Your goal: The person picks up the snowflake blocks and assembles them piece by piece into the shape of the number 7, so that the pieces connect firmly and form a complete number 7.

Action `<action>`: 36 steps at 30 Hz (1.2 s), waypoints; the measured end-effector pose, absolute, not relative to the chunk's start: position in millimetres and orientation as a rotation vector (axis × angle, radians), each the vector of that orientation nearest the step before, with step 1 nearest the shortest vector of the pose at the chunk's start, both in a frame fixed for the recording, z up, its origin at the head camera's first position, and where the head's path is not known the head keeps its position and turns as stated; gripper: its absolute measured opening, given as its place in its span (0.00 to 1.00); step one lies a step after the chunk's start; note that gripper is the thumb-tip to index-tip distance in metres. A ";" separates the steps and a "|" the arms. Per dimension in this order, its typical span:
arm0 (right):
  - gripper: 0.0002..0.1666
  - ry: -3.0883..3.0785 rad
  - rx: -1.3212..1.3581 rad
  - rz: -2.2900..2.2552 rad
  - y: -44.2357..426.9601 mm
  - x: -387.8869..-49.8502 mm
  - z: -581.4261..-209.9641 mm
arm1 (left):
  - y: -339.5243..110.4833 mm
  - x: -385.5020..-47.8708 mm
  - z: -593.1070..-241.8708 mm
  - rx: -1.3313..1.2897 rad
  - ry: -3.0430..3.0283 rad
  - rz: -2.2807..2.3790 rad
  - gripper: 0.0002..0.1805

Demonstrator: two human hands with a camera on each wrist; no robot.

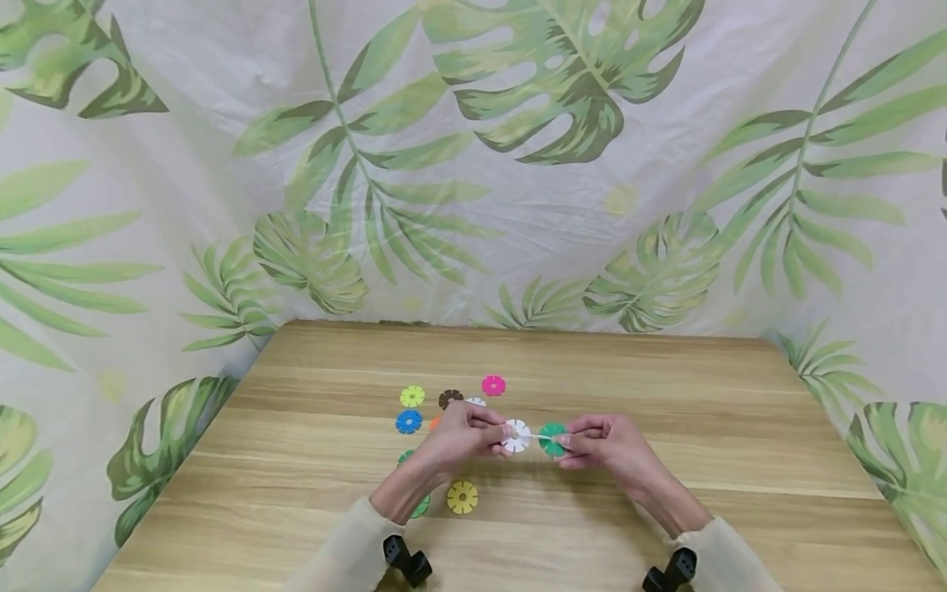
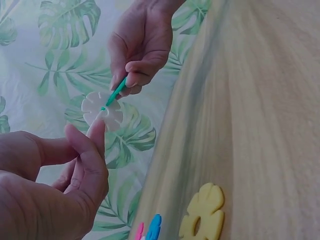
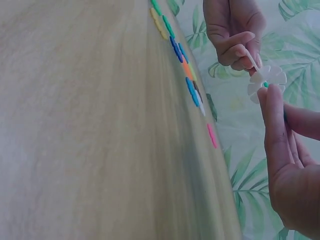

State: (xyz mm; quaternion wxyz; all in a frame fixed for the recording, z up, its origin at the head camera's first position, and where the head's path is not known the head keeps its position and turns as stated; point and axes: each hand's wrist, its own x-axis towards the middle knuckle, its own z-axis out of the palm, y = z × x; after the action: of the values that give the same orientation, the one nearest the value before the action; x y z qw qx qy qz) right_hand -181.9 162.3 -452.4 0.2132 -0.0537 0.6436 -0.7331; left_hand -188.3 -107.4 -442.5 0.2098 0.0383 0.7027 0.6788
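Note:
Over the table, my left hand (image 1: 468, 440) pinches a white notched plastic disc (image 1: 518, 445) between thumb and fingers. My right hand (image 1: 612, 448) pinches a green notched disc (image 1: 551, 445). Between those two lies another white disc (image 3: 276, 76), seen edge-on from the head and face-on from both wrists. It touches the white disc in my left hand on one side and the green disc (image 2: 118, 90) on the other. Fingers cover parts of the held discs, and how deep the notches sit in each other is hard to tell.
Loose notched discs lie on the wooden table (image 1: 710, 395) around and beyond my left forearm: yellow (image 1: 462, 497), blue (image 1: 408, 422), lime (image 1: 412, 396), brown (image 1: 450, 400), pink (image 1: 493, 386) and others partly hidden. A leaf-patterned cloth (image 1: 540, 205) hangs behind the table.

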 end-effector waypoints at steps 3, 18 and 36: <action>0.08 1.751 -0.153 -2.053 159.7 -180.9 -451.2 | -109.8 -187.1 -439.3 0.104 1.957 1.891 0.10; 0.05 1.733 -0.141 -2.064 153.6 -180.8 -452.6 | -111.9 -183.9 -439.9 0.054 1.981 1.909 0.10; 0.08 1.764 -0.161 -2.037 147.8 -186.4 -449.0 | -117.6 -185.5 -441.8 0.069 1.998 1.923 0.12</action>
State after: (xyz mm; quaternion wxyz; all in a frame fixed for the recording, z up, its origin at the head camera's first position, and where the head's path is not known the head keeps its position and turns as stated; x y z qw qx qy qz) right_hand -186.4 147.8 -449.0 0.2196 -0.0582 0.6375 -0.7362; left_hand -185.5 -117.6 -441.8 0.1831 0.0245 0.7081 0.6815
